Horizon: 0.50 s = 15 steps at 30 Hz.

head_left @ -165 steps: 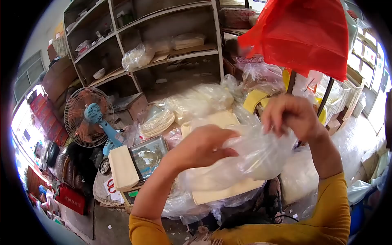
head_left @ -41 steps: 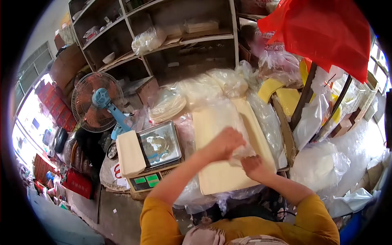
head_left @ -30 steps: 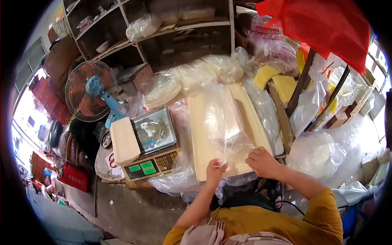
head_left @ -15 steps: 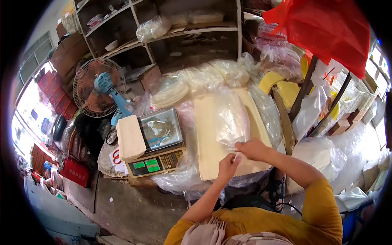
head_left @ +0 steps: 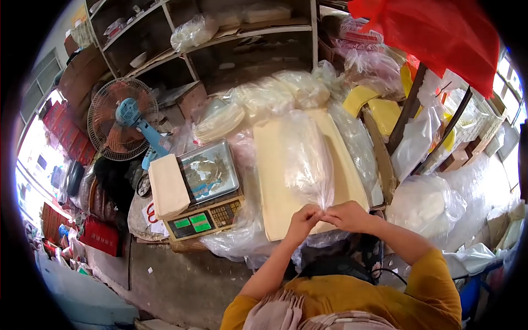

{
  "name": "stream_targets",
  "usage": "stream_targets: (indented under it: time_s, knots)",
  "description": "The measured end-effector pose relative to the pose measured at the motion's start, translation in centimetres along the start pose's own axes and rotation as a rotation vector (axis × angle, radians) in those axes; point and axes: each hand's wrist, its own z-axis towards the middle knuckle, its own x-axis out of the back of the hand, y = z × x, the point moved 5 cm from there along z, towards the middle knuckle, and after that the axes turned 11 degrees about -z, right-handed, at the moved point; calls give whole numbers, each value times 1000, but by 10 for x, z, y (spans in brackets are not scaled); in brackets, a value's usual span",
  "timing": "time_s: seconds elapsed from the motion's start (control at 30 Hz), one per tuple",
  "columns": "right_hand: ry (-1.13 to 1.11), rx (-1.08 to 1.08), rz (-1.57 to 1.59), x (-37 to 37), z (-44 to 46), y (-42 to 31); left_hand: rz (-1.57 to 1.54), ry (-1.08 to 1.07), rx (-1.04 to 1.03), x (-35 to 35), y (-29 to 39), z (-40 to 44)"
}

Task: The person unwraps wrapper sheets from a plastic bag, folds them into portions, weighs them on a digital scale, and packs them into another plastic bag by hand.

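A clear plastic bag (head_left: 309,159) with pale contents lies on a large cream sheet stack (head_left: 268,203). Its near end is bunched into a narrow neck. My left hand (head_left: 304,221) pinches the gathered neck from the left. From the right, my right hand (head_left: 347,216) closes on the same neck, and the fingers of both hands meet there. Left of the stack stands a digital scale (head_left: 206,217) with a metal tray (head_left: 209,170) and lit green displays. A pile of cream sheets (head_left: 169,187) rests over the scale's left side.
A fan (head_left: 124,118) with a blue motor housing stands behind the scale. Plastic-wrapped bundles (head_left: 269,99) line the back, below a shelf unit (head_left: 247,37). Yellow packs (head_left: 383,116) lie at right, beside a dark post (head_left: 407,104). A red plastic bag (head_left: 434,41) hangs at upper right.
My hands have come together at the bag's end, and its mouth is now gathered into a tight neck. The camera view has shifted slightly.
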Motion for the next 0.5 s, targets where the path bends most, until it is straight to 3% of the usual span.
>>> stream_targets:
  time_s: [0.1,0.13,0.17,0.2,0.27,0.4,0.5]
  knots:
    - [238,236,-43,-13,-11,41,633,79,-585,2,49,-27]
    - [313,311,-55,-16,-18,47,901,168,-490,28,33,-19]
    - [-15,-391,317,-7,-17,79,899,192,-383,52,20,-14]
    - [69,-310,264,-3,-17,74,900,218,-298,68,17,-4]
    - [249,-134,137,8,-11,67,983,220,-521,53,55,-1]
    - [391,110,411,3,-2,20,921,61,-643,17,79,-20]
    - [303,115,280,11,12,-6,590,-59,-488,-2,62,-12]
